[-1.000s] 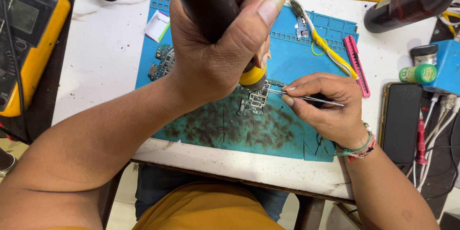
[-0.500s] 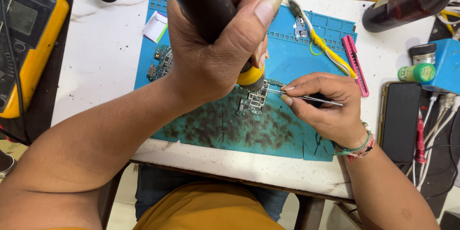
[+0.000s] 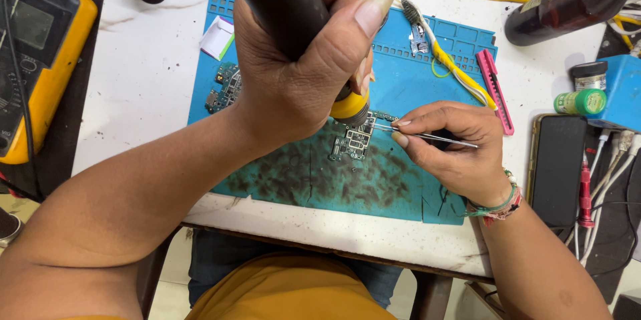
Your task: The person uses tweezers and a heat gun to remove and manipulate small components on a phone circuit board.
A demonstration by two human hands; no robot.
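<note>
Black-handled heat tool (image 3: 287, 13) wrapped in the left hand (image 3: 300, 73), grip fully closed, yellow collar touching the small circuit board (image 3: 352, 141) on the teal mat (image 3: 400, 186) near the desk's front edge, right hand (image 3: 454, 150) grip pinching steel tweezers (image 3: 427, 136), tips at the board.

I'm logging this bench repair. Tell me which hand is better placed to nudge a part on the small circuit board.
Right, probably. The right hand holds thin tweezers whose tips already reach the circuit board. The left hand is wrapped around a thick black tool.
</note>
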